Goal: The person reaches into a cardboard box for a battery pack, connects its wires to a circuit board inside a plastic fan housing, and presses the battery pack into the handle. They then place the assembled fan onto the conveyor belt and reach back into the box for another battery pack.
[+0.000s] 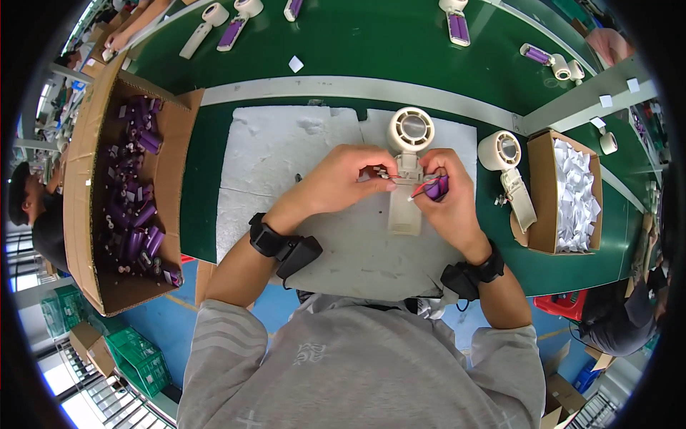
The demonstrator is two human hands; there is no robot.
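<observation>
A cream handheld fan (406,213) lies on the foam pad with its round head away from me and its handle toward me, the handle's inside facing up. My left hand (355,176) is closed in a pinch at the left of the fan's neck, on thin wires (388,174). In my right hand (451,202), the fingers are curled round a purple battery (436,188) with red and dark leads, just right of the handle. The leads' far ends are partly hidden by my fingers.
A tall carton (86,193) of purple batteries stands at left. At right are a second fan (520,200) with its handle opened and a carton (543,193) of white pieces. Beyond a pale rail (321,86), more fans lie on the green belt. Other people work on both sides.
</observation>
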